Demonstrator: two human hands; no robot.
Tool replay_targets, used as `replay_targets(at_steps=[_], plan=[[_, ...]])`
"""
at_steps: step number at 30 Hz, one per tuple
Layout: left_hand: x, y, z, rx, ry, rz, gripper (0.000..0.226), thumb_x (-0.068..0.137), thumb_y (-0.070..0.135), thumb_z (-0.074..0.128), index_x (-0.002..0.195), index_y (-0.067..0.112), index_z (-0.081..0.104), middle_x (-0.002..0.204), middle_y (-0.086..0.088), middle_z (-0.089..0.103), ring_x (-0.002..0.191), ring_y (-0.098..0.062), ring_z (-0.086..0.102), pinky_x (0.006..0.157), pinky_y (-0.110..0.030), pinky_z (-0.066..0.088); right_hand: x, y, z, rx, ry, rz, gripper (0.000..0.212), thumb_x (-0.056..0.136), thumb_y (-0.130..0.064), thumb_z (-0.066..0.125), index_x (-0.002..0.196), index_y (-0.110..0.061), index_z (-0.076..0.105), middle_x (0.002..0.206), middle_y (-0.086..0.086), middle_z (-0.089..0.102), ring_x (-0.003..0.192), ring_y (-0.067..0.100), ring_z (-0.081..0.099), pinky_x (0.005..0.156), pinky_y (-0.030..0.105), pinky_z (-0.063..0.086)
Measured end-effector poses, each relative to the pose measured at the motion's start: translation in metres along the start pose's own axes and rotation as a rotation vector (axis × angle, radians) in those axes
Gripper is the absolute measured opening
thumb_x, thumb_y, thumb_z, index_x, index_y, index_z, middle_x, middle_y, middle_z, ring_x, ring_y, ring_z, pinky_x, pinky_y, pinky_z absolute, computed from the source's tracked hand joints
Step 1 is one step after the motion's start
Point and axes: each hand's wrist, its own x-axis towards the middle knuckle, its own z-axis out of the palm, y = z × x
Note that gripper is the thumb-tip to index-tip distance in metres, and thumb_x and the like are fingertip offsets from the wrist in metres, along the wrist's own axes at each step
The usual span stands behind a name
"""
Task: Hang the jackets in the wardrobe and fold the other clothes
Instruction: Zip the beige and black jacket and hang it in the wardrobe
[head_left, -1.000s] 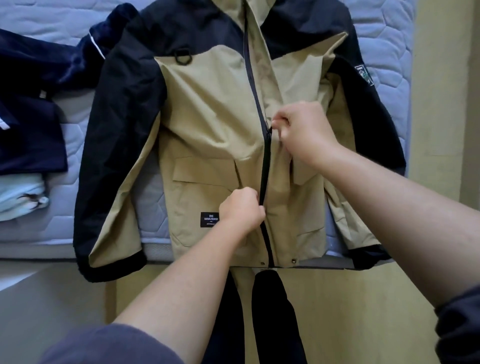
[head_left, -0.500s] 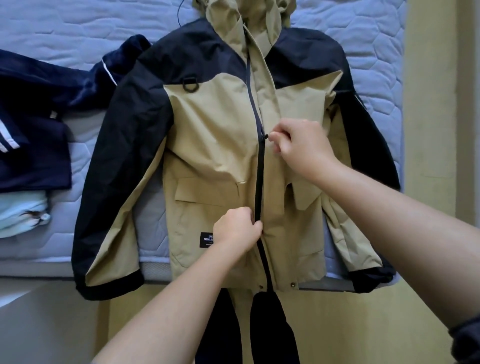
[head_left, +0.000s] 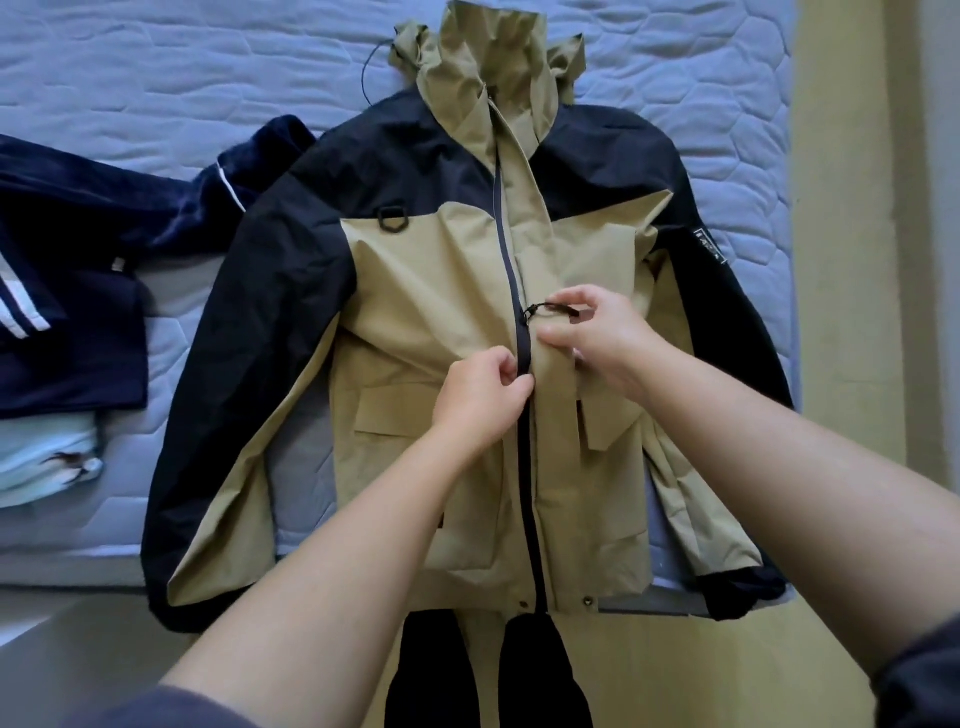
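Tan-and-navy hooded fabric jacket (head_left: 431, 312) flat on quilted pale-blue bed (head_left: 156, 78); left hand (head_left: 480, 397) grip pinches jacket's zip edge; right hand (head_left: 597, 343) grip pinches black cord zip pull (head_left: 537, 310), 1 o'clock of left hand.

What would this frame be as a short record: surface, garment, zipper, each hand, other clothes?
surface: mattress
garment: jacket, tan and navy, flat, front up, hem over the mattress edge
zipper: zipper pull at mid-chest, closed from there down to the hem
left hand: pinches the jacket front beside the zipper, below the pull
right hand: pinches the zipper pull
other clothes: navy garment and pale blue garment, left of the jacket
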Motion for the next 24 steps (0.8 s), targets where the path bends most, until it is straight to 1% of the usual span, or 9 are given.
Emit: replay_targets(at_steps=[4,8,10,12,15,17,19,22,24], plan=[[-0.013,-0.012,-0.003,-0.104,-0.053,0.037,0.039,0.084,0.025,0.067,0.059,0.02,0.037,0.056,0.008,0.043,0.055,-0.009,0.039,0.051,-0.018,0.031,0.0,0.014,-0.022,-0.064,0.031,0.016,0.027,0.078,-0.007,0.075,0.099,-0.021,0.065,0.083,-0.001,0.051,0.065,0.013,0.05,0.058,0.026,0.045],[-0.045,-0.027,0.014,-0.015,-0.225,0.015,0.037,0.082,0.028,0.068,0.06,0.019,0.04,0.061,0.005,0.048,0.063,-0.016,0.044,0.058,-0.027,0.038,-0.021,0.047,-0.025,-0.254,-0.041,0.121,0.025,0.077,-0.003,0.074,0.091,-0.02,0.062,0.075,0.0,0.05,0.053,0.01,0.046,0.049,0.019,0.044],[-0.064,-0.039,0.025,0.043,-0.296,-0.012,0.035,0.082,0.031,0.068,0.062,0.02,0.041,0.063,0.006,0.051,0.065,-0.017,0.048,0.063,-0.03,0.044,-0.034,0.062,-0.017,-0.415,-0.1,0.141,0.027,0.077,-0.003,0.071,0.094,-0.02,0.059,0.083,0.001,0.054,0.06,0.014,0.052,0.056,0.023,0.048],[-0.08,-0.049,0.034,0.082,-0.327,-0.031,0.036,0.083,0.032,0.067,0.062,0.02,0.041,0.063,0.008,0.051,0.066,-0.016,0.049,0.066,-0.032,0.046,-0.043,0.071,-0.011,-0.618,-0.071,0.043,0.041,0.079,-0.011,0.067,0.116,-0.021,0.055,0.109,0.003,0.051,0.089,0.018,0.056,0.078,0.027,0.048],[-0.088,-0.057,0.039,0.073,-0.293,-0.028,0.037,0.082,0.032,0.067,0.061,0.021,0.039,0.062,0.007,0.05,0.066,-0.017,0.048,0.067,-0.034,0.047,-0.048,0.07,-0.002,-0.778,-0.022,-0.34,0.052,0.084,-0.015,0.06,0.133,-0.023,0.046,0.134,0.002,0.042,0.12,0.021,0.043,0.103,0.035,0.038],[-0.087,-0.058,0.039,0.061,-0.269,-0.013,0.039,0.082,0.03,0.068,0.061,0.02,0.037,0.06,0.008,0.048,0.066,-0.017,0.046,0.066,-0.035,0.046,-0.045,0.068,0.005,-0.919,-0.133,-0.475,0.042,0.088,-0.018,0.056,0.13,-0.026,0.051,0.133,-0.003,0.049,0.122,0.021,0.043,0.101,0.038,0.038],[-0.086,-0.059,0.04,0.061,-0.268,0.007,0.039,0.082,0.029,0.068,0.06,0.02,0.037,0.06,0.008,0.048,0.066,-0.017,0.046,0.067,-0.037,0.047,-0.041,0.067,0.01,-1.07,-0.24,-0.478,0.032,0.093,-0.022,0.052,0.124,-0.028,0.054,0.123,-0.007,0.058,0.117,0.019,0.046,0.094,0.036,0.036],[-0.088,-0.063,0.042,0.06,-0.253,0.01,0.038,0.083,0.03,0.068,0.061,0.021,0.038,0.061,0.009,0.05,0.068,-0.017,0.049,0.069,-0.039,0.048,-0.035,0.065,0.007,-1.275,-0.279,-0.554,0.017,0.094,-0.027,0.049,0.106,-0.03,0.061,0.107,-0.011,0.063,0.108,0.017,0.051,0.083,0.033,0.028],[-0.09,-0.064,0.042,0.052,-0.235,-0.012,0.035,0.082,0.031,0.067,0.062,0.021,0.04,0.063,0.009,0.052,0.068,-0.016,0.051,0.07,-0.038,0.049,-0.037,0.066,0.004,-1.307,-0.327,-0.595,0.017,0.095,-0.029,0.048,0.102,-0.03,0.064,0.103,-0.011,0.065,0.103,0.017,0.054,0.082,0.033,0.027]])
